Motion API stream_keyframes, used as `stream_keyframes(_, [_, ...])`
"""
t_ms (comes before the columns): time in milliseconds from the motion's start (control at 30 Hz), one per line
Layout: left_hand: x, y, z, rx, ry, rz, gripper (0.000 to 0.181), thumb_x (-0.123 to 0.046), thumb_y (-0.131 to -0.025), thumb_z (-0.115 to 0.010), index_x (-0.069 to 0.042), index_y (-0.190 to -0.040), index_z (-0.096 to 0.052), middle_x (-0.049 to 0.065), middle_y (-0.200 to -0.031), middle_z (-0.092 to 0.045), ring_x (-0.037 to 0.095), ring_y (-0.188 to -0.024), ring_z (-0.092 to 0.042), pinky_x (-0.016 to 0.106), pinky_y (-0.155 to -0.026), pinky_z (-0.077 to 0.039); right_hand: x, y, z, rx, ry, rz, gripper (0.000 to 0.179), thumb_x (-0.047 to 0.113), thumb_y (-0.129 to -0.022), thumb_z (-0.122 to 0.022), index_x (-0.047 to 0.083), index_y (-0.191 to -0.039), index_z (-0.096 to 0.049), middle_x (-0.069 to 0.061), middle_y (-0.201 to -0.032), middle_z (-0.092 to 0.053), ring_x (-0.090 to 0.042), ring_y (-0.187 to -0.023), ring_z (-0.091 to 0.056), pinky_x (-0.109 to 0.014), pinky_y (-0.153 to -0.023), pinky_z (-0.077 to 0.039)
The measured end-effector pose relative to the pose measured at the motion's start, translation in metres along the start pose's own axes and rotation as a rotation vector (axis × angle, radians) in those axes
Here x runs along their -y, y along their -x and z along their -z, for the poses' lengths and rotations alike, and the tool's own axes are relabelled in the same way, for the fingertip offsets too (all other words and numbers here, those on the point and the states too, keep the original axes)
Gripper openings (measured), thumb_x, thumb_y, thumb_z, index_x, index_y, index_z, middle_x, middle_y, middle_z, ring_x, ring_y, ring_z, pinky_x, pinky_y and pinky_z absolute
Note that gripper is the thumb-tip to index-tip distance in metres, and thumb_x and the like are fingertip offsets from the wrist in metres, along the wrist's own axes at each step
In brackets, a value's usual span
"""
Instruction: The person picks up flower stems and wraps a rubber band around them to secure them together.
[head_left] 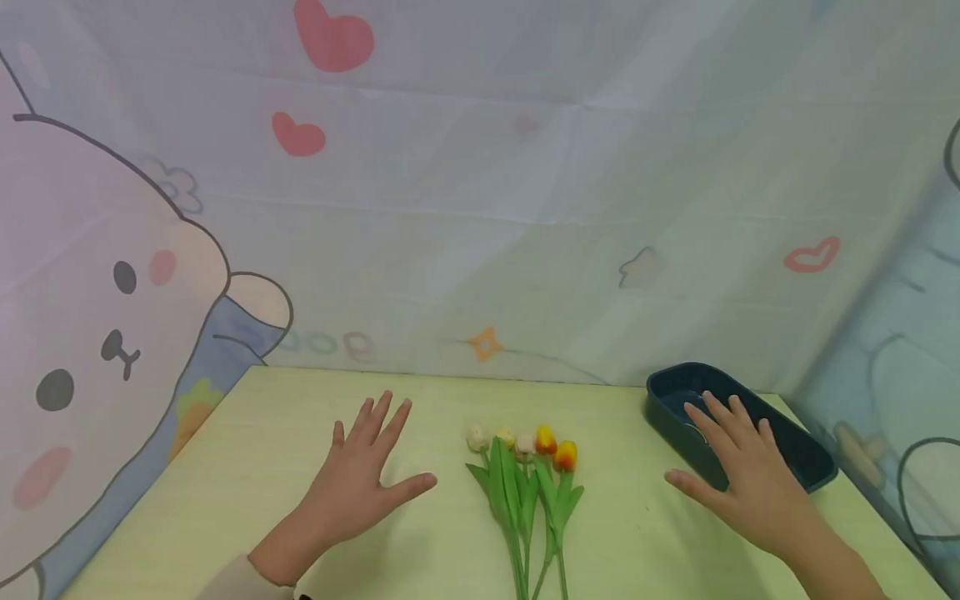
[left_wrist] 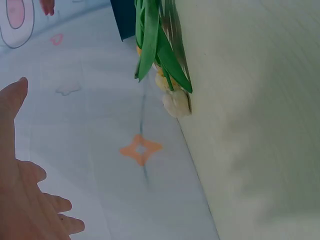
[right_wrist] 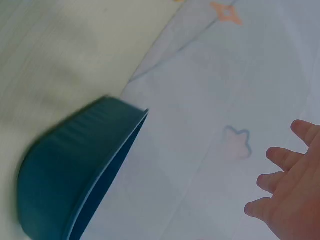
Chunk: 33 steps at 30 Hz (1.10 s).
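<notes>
Both hands are held over the table with fingers spread, and neither holds anything. My left hand (head_left: 352,483) is to the left of a small group of artificial tulips (head_left: 517,492). These lie on the table with green stems toward me; some heads are whitish or pale yellow, and two are orange-yellow (head_left: 556,450). On the other side, my right hand (head_left: 750,492) overlaps a dark blue oblong basin (head_left: 806,454) in the head view. The right wrist view shows the basin's outer wall (right_wrist: 75,160) apart from the fingers (right_wrist: 285,159).
The pale yellow-green table (head_left: 247,467) ends at a printed cloth backdrop (head_left: 480,208) with hearts and a large cartoon animal on the left. Another cloth (head_left: 915,358) hangs along the right side. The basin stands at the table's back right corner.
</notes>
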<state>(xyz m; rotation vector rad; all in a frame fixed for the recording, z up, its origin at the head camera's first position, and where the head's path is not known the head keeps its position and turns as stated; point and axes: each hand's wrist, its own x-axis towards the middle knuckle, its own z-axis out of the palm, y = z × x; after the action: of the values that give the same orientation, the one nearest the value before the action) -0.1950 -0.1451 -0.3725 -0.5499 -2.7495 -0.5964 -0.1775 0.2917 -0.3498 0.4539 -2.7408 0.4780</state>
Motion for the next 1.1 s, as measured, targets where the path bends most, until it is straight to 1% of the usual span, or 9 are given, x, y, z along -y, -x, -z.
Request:
stream_keyframes(133, [-0.010,0.001,-0.007,-0.028,0.077,0.003,0.086,-0.066,-0.078,-0.049,-0.026,-0.145,-0.013,0.005,-0.151,-0.011,0.030,-0.138,-0.008,0.062,-0.106,-0.010,0.015,-0.002,-0.006,0.008,-0.078,-0.014,0.078,0.047,-0.081,-0.060,0.020,-0.143,-0.022,-0.015,-0.147,-0.018,-0.035,-0.137,0.000,-0.061,-0.107,0.007])
stream_keyframes(167, [-0.012,0.001,-0.008,-0.033,0.096,0.003,0.087,-0.065,-0.078,-0.050,-0.025,-0.145,-0.013,0.005,-0.150,-0.012,0.030,-0.137,-0.010,0.061,-0.107,-0.011,0.019,-0.002,-0.008,0.016,-0.098,-0.028,0.078,0.047,-0.081,-0.060,0.020,-0.143,-0.022,-0.014,-0.148,-0.017,-0.034,-0.137,0.000,-0.065,-0.105,0.003])
stream_keyframes(267, [-0.020,0.001,-0.012,-0.033,0.167,0.015,0.087,-0.063,-0.078,-0.053,-0.024,-0.145,-0.013,0.004,-0.150,-0.013,0.030,-0.137,-0.014,0.059,-0.107,-0.013,0.029,-0.002,-0.013,0.034,-0.154,-0.074,0.077,0.049,-0.081,-0.059,0.022,-0.143,-0.022,-0.008,-0.149,-0.017,-0.030,-0.138,-0.001,-0.069,-0.099,-0.013])
stream_keyframes(400, [-0.029,0.002,-0.018,0.000,0.263,0.069,0.087,-0.064,-0.077,-0.053,-0.028,-0.144,-0.012,-0.001,-0.150,-0.013,0.027,-0.136,-0.018,0.057,-0.106,-0.023,0.041,-0.003,-0.021,0.043,-0.205,-0.116,0.075,0.051,-0.081,-0.058,0.023,-0.142,-0.024,-0.006,-0.149,-0.018,-0.031,-0.137,-0.010,-0.065,-0.092,-0.029])
stream_keyframes(567, [-0.039,0.004,-0.027,0.053,0.348,0.128,0.087,-0.069,-0.075,-0.051,-0.034,-0.143,-0.010,-0.007,-0.150,-0.011,0.022,-0.136,-0.019,0.053,-0.104,-0.029,0.051,-0.002,-0.034,0.047,-0.236,-0.130,0.074,0.054,-0.081,-0.057,0.026,-0.141,-0.025,-0.005,-0.148,-0.020,-0.032,-0.132,-0.022,-0.061,-0.093,-0.034])
stream_keyframes(667, [-0.043,0.006,-0.033,0.073,0.383,0.134,0.086,-0.068,-0.075,-0.051,-0.036,-0.143,-0.010,-0.007,-0.149,-0.013,0.021,-0.135,-0.019,0.053,-0.103,-0.030,0.056,-0.001,-0.041,0.054,-0.252,-0.136,0.074,0.055,-0.080,-0.056,0.026,-0.141,-0.026,-0.005,-0.147,-0.023,-0.032,-0.131,-0.025,-0.060,-0.094,-0.035])
stream_keyframes(833, [-0.048,0.008,-0.044,0.119,0.465,0.143,0.084,-0.064,-0.076,-0.054,-0.039,-0.142,-0.008,-0.005,-0.149,-0.014,0.022,-0.135,-0.019,0.054,-0.102,-0.030,0.062,0.000,-0.050,0.069,-0.290,-0.150,0.075,0.058,-0.080,-0.054,0.019,-0.139,-0.030,-0.006,-0.144,-0.028,-0.030,-0.131,-0.026,-0.057,-0.098,-0.033])
stream_keyframes(967, [-0.051,0.007,-0.053,0.180,0.531,0.160,0.085,-0.064,-0.077,-0.053,-0.037,-0.142,-0.007,-0.003,-0.149,-0.014,0.024,-0.135,-0.018,0.057,-0.102,-0.029,0.064,0.000,-0.059,0.086,-0.315,-0.173,0.075,0.060,-0.079,-0.054,0.019,-0.137,-0.033,-0.005,-0.141,-0.032,-0.028,-0.127,-0.034,-0.055,-0.096,-0.038])
stream_keyframes(1100, [-0.055,0.009,-0.061,0.221,0.563,0.177,0.086,-0.065,-0.076,-0.053,-0.034,-0.143,-0.008,0.001,-0.149,-0.015,0.027,-0.135,-0.019,0.060,-0.100,-0.029,0.066,0.000,-0.066,0.128,-0.365,-0.219,0.071,0.059,-0.079,-0.055,0.020,-0.135,-0.036,-0.003,-0.138,-0.037,-0.026,-0.121,-0.042,-0.048,-0.091,-0.045])
